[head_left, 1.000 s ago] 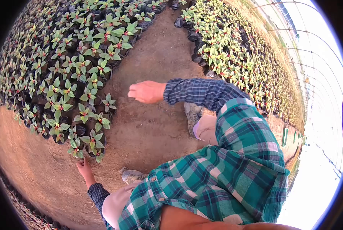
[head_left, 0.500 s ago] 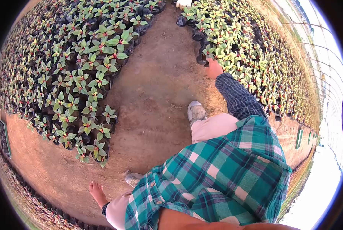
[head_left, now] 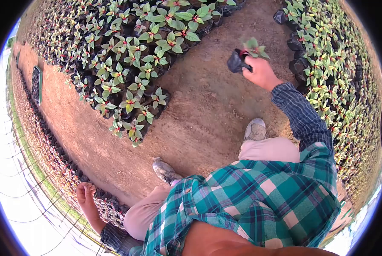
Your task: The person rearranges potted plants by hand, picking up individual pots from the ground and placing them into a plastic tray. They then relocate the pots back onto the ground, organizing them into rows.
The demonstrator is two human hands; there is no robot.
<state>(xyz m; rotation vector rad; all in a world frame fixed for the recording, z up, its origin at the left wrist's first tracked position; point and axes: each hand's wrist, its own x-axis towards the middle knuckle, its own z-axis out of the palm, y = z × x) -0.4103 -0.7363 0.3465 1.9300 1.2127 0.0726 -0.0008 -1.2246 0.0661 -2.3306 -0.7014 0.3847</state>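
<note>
My right hand point(head_left: 261, 73) grips a small black bag point(head_left: 235, 62) with a leafy seedling point(head_left: 255, 49) in it, held up over the dirt path near the right-hand plants. The bag is tilted, and the leaves are slightly blurred. At the lower left, my left hand point(head_left: 87, 197) is raised beside my knee with its fingers curled loosely; nothing shows between them.
Dense bagged seedlings point(head_left: 135, 64) stand on the left of the dirt path point(head_left: 191, 111), and more seedlings point(head_left: 327, 77) on the right. A green-edged tray point(head_left: 37, 85) lies at the far left. My shoes point(head_left: 165, 170) are on the path.
My right hand has come away from the edge of the right-hand plants and now has a bagged seedling in it. My left hand has moved down and left, and the view has turned.
</note>
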